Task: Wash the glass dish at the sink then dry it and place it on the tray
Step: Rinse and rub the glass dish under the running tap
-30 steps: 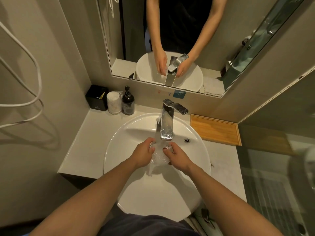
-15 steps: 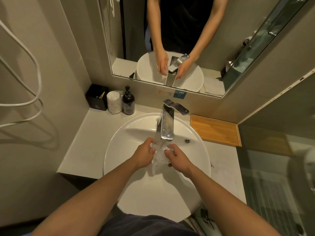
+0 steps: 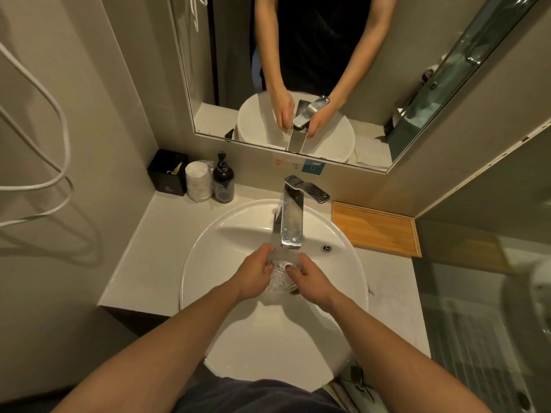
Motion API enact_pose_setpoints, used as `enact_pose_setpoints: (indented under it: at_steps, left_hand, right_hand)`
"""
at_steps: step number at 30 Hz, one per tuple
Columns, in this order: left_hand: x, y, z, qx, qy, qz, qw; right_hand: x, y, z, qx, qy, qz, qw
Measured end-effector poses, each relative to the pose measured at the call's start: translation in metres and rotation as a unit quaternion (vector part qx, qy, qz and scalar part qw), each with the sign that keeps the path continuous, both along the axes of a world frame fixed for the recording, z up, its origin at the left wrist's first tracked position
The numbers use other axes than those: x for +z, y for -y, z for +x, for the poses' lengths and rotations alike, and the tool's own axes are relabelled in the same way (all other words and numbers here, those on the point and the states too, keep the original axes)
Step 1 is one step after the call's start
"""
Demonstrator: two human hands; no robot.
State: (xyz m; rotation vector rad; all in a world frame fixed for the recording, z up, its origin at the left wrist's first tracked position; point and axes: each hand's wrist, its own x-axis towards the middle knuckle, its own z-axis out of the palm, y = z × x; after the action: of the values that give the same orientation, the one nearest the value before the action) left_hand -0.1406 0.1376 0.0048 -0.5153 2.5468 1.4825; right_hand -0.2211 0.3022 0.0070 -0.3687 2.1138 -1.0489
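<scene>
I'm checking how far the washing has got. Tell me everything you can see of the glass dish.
The glass dish is small, clear, and looks cut or textured, with a faceted pattern that catches the light. It is held over the white basin, just below the spout of the chrome faucet. The left hand grips its left side and the right hand its right side, fingers curled over the rim. Most of it is hidden by the hands; its full shape cannot be told.
</scene>
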Motion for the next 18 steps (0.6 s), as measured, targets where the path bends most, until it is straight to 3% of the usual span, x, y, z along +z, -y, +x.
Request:
enact_pose_setpoints:
  at_steps: [7, 14, 18]
  left_hand:
    - [0.009, 0.002, -0.014, -0.066, 0.01, -0.035, 0.997]
    - [0.001, 0.0, 0.0, -0.029, -0.025, -0.019, 0.999]
    - [0.0, 0.002, -0.006, -0.045, 0.013, -0.054, 0.997]
  right_hand:
    - [0.01, 0.008, -0.004, 0.063, -0.091, 0.043, 0.993]
    - [0.007, 0.005, -0.007, 0.039, -0.072, 0.048, 0.996]
    - [0.013, 0.011, -0.005, 0.068, -0.164, 0.067, 0.982]
